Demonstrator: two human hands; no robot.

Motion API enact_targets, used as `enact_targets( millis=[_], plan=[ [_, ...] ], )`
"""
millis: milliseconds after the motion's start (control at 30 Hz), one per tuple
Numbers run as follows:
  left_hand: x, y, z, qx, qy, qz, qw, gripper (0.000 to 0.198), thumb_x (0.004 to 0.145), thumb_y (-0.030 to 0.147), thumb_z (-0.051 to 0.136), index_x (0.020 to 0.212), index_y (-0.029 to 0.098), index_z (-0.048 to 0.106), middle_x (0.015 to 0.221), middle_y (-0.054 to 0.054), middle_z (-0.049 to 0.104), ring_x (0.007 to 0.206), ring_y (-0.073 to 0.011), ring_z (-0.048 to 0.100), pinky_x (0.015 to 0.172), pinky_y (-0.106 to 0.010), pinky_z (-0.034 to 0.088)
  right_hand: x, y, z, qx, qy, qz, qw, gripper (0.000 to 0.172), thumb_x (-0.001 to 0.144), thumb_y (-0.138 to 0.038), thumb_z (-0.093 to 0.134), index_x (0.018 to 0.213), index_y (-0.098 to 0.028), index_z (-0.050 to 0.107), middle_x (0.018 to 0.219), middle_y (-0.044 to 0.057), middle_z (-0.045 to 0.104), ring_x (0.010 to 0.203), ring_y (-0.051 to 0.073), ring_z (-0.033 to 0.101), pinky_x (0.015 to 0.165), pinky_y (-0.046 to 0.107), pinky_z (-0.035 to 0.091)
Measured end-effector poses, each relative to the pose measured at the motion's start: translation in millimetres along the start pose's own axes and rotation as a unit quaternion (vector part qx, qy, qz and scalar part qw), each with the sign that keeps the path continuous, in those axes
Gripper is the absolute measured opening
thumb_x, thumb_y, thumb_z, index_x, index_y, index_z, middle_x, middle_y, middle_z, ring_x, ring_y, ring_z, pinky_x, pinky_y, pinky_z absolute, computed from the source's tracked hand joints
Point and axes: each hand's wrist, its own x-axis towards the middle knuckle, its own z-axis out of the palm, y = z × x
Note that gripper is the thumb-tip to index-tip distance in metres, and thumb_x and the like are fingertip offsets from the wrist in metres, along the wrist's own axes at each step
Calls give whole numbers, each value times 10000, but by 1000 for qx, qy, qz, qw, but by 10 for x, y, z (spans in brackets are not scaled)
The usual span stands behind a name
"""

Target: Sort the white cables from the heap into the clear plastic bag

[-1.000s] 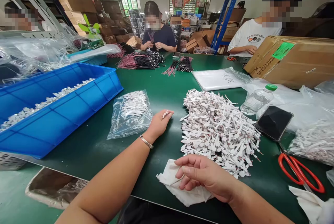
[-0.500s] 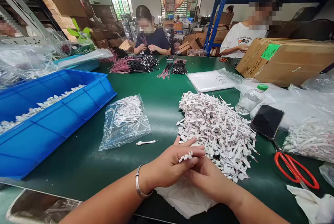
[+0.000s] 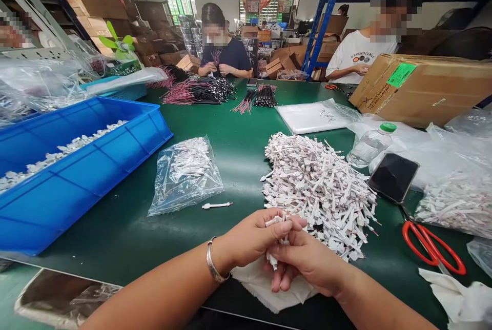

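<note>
My left hand (image 3: 257, 233), with a silver bracelet at its wrist, is closed around several short white connector cables (image 3: 273, 221). Pressed against it from the right, my right hand (image 3: 307, 261) pinches a white connector cable (image 3: 272, 261) whose metal tip points down. Part of what lies between the palms is hidden. Just beyond both hands spreads a large heap of the same white cables (image 3: 315, 186). Under them lies a crumpled off-white cloth (image 3: 265, 289). One single cable (image 3: 217, 205) rests on the green table to the left.
A clear bag of white cables (image 3: 188, 171) and a blue bin (image 3: 88, 171) stand left. On the right are a bottle (image 3: 371, 145), a phone (image 3: 394, 177), red-handled scissors (image 3: 434, 250) and a carton (image 3: 423, 89). Two people work across the table (image 3: 238, 150).
My left hand has turned and its fingers have curled over the cables. The right hand has opened slightly downward, and a connector cable now shows in its pinch.
</note>
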Motion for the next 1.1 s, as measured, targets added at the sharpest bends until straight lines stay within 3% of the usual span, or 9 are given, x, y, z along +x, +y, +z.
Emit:
enact_targets(
  millis=[133,233,367,567,833,1100],
  plan=[
    [-1,41,-4,-44,67,48,996,313,840,429,528,944,144,609,1097,-120,636,717,-128,619,527,-181,450,-19,-45,-35,-44,17,3,999,363,787,-430,611,983,-133,543,767,35,640,571,115,639,509,196,476],
    [18,70,-62,-128,121,86,981,249,858,379,527,934,151,593,1084,-116,648,854,-156,621,718,-250,476,-25,-65,-65,-84,59,-44,994,332,773,-432,630,927,-149,551,768,14,621,589,110,619,506,197,464],
    [48,75,-116,-219,135,88,962,186,857,310,547,911,135,581,1037,-128,658,1006,-213,596,847,-330,449,-11,-65,-76,-76,95,-96,988,334,797,-477,583,884,-157,540,730,5,612,553,102,589,449,181,412],
    [76,39,-92,-261,114,70,956,162,842,279,573,910,132,580,1067,-142,642,969,-233,615,795,-350,464,33,-57,-77,-73,131,-113,982,336,826,-488,540,864,-155,559,677,-5,593,515,76,545,418,158,352],
    [82,28,-128,-251,135,84,955,184,837,283,579,941,133,606,1106,-136,616,929,-201,599,766,-319,464,20,-40,-110,-80,189,-155,966,350,844,-493,509,727,-163,520,623,-17,571,481,63,493,417,164,346],
    [87,32,-100,-262,125,70,955,229,794,318,629,928,132,629,1092,-136,618,824,-179,607,717,-307,465,49,-26,-62,-67,129,-106,984,332,788,-483,590,821,-154,558,672,-5,596,506,73,538,417,162,330]
  ],
)
